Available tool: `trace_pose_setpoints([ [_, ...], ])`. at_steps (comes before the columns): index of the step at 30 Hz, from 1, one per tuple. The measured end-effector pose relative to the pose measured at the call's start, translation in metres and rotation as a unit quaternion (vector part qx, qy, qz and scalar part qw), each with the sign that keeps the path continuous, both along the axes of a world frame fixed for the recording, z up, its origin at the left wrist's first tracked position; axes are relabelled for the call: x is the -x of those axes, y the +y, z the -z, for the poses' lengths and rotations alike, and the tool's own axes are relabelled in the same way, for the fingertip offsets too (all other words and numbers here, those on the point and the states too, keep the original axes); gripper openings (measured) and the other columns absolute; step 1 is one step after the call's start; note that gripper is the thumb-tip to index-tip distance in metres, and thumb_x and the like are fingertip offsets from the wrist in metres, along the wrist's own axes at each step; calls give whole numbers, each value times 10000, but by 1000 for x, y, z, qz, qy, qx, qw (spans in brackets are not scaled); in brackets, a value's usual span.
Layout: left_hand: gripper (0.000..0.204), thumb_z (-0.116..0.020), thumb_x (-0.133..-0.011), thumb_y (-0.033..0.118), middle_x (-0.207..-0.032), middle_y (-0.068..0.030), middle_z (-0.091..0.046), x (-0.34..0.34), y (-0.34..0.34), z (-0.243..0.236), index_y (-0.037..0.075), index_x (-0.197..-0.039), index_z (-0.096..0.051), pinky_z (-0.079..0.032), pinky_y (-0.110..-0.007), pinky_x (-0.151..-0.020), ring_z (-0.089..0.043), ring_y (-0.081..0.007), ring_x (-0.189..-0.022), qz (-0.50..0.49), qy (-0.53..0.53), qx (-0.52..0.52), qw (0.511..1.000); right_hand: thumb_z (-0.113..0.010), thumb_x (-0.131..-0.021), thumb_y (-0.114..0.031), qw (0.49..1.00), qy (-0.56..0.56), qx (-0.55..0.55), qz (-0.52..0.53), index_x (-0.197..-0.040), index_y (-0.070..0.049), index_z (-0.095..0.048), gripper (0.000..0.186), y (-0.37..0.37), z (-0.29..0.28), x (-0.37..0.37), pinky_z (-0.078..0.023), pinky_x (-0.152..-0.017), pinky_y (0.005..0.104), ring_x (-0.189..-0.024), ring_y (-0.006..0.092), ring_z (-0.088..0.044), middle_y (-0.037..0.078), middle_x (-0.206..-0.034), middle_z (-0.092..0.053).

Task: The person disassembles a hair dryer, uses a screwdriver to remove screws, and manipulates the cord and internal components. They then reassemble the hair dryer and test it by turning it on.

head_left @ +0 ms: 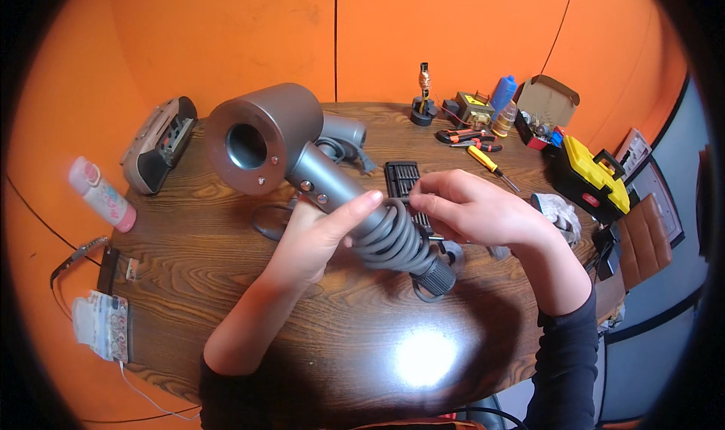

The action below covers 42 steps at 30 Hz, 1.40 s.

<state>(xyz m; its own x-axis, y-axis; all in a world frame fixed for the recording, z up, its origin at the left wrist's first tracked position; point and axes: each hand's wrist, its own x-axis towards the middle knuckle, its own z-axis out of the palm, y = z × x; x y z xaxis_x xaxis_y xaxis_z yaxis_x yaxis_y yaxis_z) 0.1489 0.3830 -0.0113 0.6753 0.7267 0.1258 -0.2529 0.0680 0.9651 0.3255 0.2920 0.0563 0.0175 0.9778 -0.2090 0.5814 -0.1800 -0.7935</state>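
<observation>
A grey hair dryer (291, 116) is held up at a slant above the table, its round ringed head to the upper left. My left hand (317, 233) is closed around its handle, thumb along the front near two round buttons. The grey cord (393, 241) is wound in several coils around the lower handle, above the ribbed dark end. At the top of these coils, my right hand (472, 207) is closed, with thumb and fingertips pinching the cord; the fingertips are partly hidden.
Behind the dryer lie another grey cylindrical piece (346, 131) and a black bit case (402, 177). A yellow screwdriver (487, 159), pliers (483, 146) and a yellow-black toolbox (593, 177) are at the right. A pink-white bottle (104, 196) and a grey device (158, 144) stand left.
</observation>
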Motion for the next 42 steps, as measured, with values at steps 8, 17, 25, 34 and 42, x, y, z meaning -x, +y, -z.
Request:
trace_pose_setpoints([
  [8, 270, -611, -839, 257, -859, -52, -594, -15, 4, 22, 31, -975, -552, -431, -226, -587, -569, -111, -742, -176, -79, 38, 981, -528, -800, -68, 978, -107, -175, 40, -1082, 23, -482, 300, -24, 20, 33, -478, -682, 339, -804, 269, -605, 206, -837, -593],
  [17, 402, -386, -930, 377, -1146, -83, -542, -10, -4, 22, 62, -1164, -472, -429, -345, -901, -537, -192, -1033, -29, -146, 251, 957, -496, -789, -182, 701, -522, -485, 31, -1213, -119, -434, 434, -2, 69, 36, -405, -739, 348, -941, 278, -540, 210, -1084, -528],
  [25, 495, -560, -821, 247, -1127, -100, -527, -1, -40, 11, -11, -1212, -402, -415, -248, -753, -497, -158, -1028, 81, -33, 112, 990, -667, -646, -130, 848, -424, -318, 20, -1289, -145, -368, 709, -41, 50, -27, -485, -515, 370, -682, 293, -570, 132, -776, -514],
  [34, 344, -524, -812, 44, -1029, -84, -556, 44, -28, 41, 6, -1144, -448, -437, -246, -757, -531, -144, -957, -36, 101, 1, 994, -693, -645, -203, 773, -529, -180, 303, -1192, -131, -434, 610, -78, 71, -191, -493, -609, 434, -747, 353, -605, 162, -796, -600],
  [42, 251, -483, -814, -46, -990, -73, -549, 63, -3, 76, -4, -1062, -490, -415, -215, -748, -520, -114, -884, -112, 118, -163, 973, -683, -687, -302, 759, -443, -98, 466, -1197, -73, -456, 603, -109, 115, -271, -487, -744, 431, -855, 375, -602, 220, -895, -622],
])
